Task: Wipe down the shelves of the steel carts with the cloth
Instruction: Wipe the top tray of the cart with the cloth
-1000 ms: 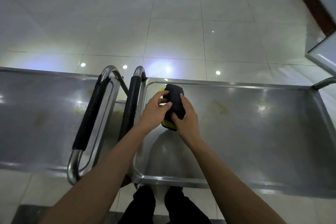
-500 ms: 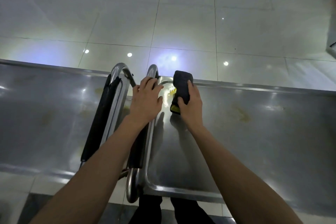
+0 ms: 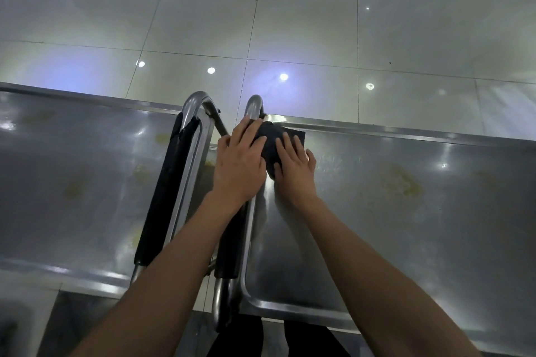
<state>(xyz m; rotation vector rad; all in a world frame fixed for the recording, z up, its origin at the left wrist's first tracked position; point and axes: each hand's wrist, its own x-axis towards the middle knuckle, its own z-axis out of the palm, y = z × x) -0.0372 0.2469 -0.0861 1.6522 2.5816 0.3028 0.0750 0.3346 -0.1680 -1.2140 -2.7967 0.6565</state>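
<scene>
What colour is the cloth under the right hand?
Dark, near black cloth, seen in the head view.

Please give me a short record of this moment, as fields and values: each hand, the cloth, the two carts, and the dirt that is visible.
left hand: rests on right cart's handle, fingers straight
right hand: presses cloth, fingers flat
cloth: dark, at far left corner of right shelf
right shelf: steel, yellowish stains to the cloth's right
left shelf: steel, yellowish stains too
left cart's handle: black padded, untouched
</scene>
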